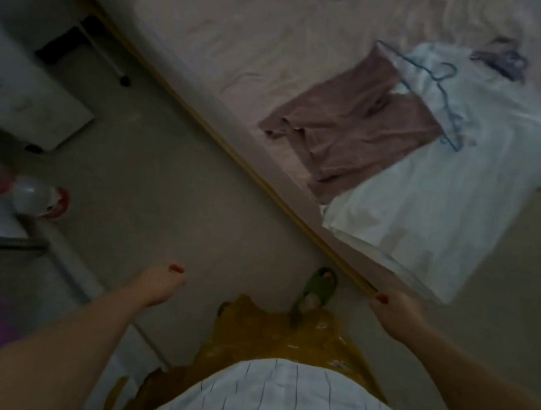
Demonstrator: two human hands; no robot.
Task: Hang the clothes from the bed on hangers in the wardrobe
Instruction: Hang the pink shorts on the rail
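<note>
The clothes lie on the bed [246,45] in the upper right of the frame, up and to the right of both hands: a mauve garment [354,126] spread flat, its long axis running from upper right down toward the bed's near edge, and a white garment [447,196] overlapping its right side, reaching down almost to that edge. A blue hanger [440,99] rests across the two where they meet, and a small dark bundle [501,60] sits above it. The right hand [394,313], at lower right just beside the bed's edge, is the nearer one – its fingers look loosely curled and hold nothing. The left hand [161,281], lower centre-left over the floor, is likewise loosely curled and empty. No wardrobe interior shows plainly – blur hides the left edge
</note>
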